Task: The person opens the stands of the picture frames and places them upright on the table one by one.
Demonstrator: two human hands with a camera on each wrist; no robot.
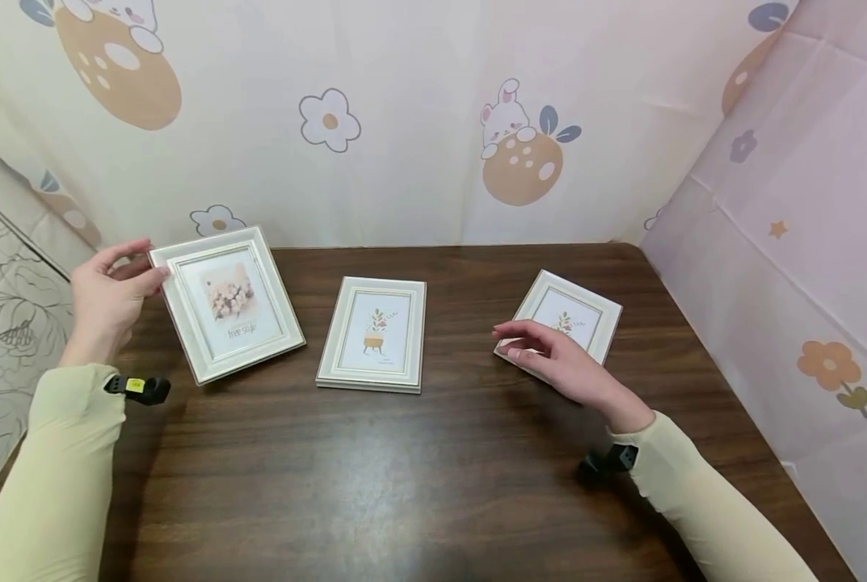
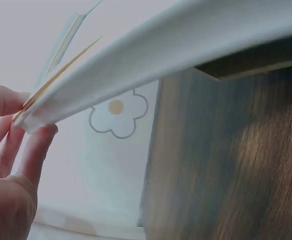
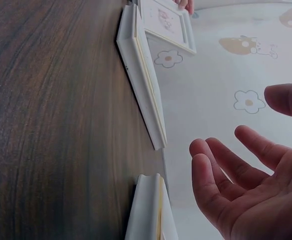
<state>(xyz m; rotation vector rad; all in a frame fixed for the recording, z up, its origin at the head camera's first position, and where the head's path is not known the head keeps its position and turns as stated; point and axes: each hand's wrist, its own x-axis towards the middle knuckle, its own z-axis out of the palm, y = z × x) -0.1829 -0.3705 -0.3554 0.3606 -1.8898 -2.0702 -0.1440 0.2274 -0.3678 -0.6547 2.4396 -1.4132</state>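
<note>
At the left of the head view, my left hand (image 1: 106, 303) pinches the upper left edge of a large white picture frame (image 1: 178, 311) with a flower picture and the words "free style". The left wrist view shows thumb and fingers on both faces of its border (image 2: 111, 67), which tilts up off the table. My right hand (image 1: 567, 368), fingers loosely bent and apart, hovers over the front of a smaller white picture frame (image 1: 596, 307), hiding part of it. Nothing lies in that palm in the right wrist view. A similar picture frame (image 1: 375, 335) lies flat between the hands.
The dark wood table (image 1: 375, 485) meets a patterned curtain (image 1: 418, 162) along its back edge. Another curtain (image 1: 789, 267) runs down the right side. A pale panel with line-drawn flowers (image 1: 11, 339) stands at the left. Black bands (image 1: 138, 388) sit on both wrists.
</note>
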